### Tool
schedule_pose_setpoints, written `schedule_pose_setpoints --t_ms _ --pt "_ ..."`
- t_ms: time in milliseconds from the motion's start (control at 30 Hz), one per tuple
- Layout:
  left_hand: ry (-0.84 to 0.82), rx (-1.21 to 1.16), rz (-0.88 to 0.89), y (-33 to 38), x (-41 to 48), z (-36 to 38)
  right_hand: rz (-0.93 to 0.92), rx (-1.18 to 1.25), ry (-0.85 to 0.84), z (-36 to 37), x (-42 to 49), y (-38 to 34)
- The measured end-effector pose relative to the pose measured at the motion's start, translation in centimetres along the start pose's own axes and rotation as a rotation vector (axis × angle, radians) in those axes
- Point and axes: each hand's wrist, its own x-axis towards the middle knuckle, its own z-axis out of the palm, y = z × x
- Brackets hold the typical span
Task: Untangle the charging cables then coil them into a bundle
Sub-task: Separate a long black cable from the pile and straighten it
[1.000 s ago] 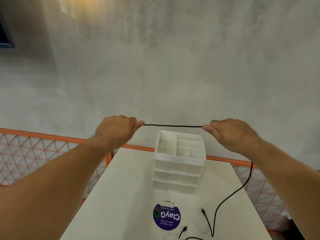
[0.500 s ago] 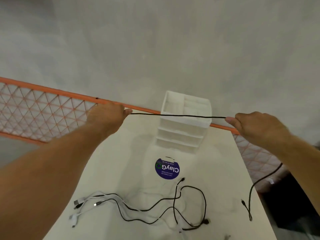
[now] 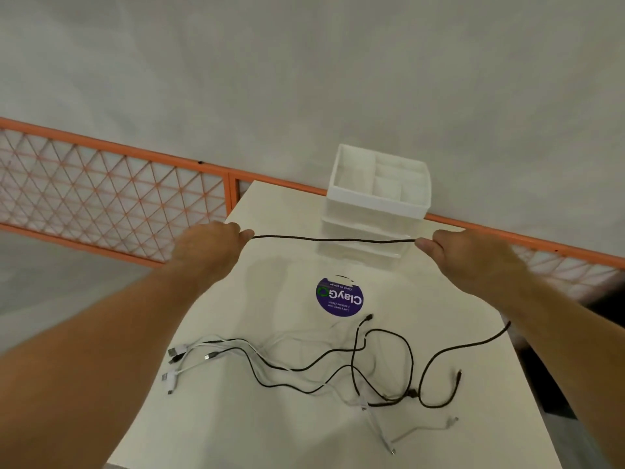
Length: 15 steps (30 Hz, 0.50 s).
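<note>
A black charging cable (image 3: 333,240) is stretched nearly straight in the air between my two hands, above the white table (image 3: 270,428). My left hand (image 3: 211,247) pinches one end of this stretch and my right hand (image 3: 468,253) pinches the other. From below my right wrist the same cable drops to the table and ends in a loop with a free plug (image 3: 459,374). A tangle of black and white cables (image 3: 304,367) lies on the table below my hands, its plugs fanned out at the left.
A white drawer organiser (image 3: 378,201) stands at the table's far edge, just beyond the stretched cable. A round purple sticker (image 3: 339,297) lies flat on the tabletop. An orange mesh fence (image 3: 111,198) runs behind the table along a grey wall.
The view has tilted down, bringing the cable tangle on the table into sight. Both hands now sit lower over the table, still holding the black cable taut; its hanging end now rests on the table.
</note>
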Motion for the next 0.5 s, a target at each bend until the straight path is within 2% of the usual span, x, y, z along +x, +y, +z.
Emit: schedule_pose_setpoints --t_ms 233,367,500 --pt "-0.119 -0.159 -0.036 -0.8 -2.9 4.1 0.001 0.126 -0.163 1.7 -0.8 -4.4" --pt "-0.264 -0.192 -0.029 -1.8 -4.3 7.2 -0.033 0.115 -0.257 3.4 -1.2 -6.7" --pt "-0.345 -0.199 -0.022 -2.9 -5.9 9.7 -0.055 0.083 -0.425 5.6 -1.7 -8.0"
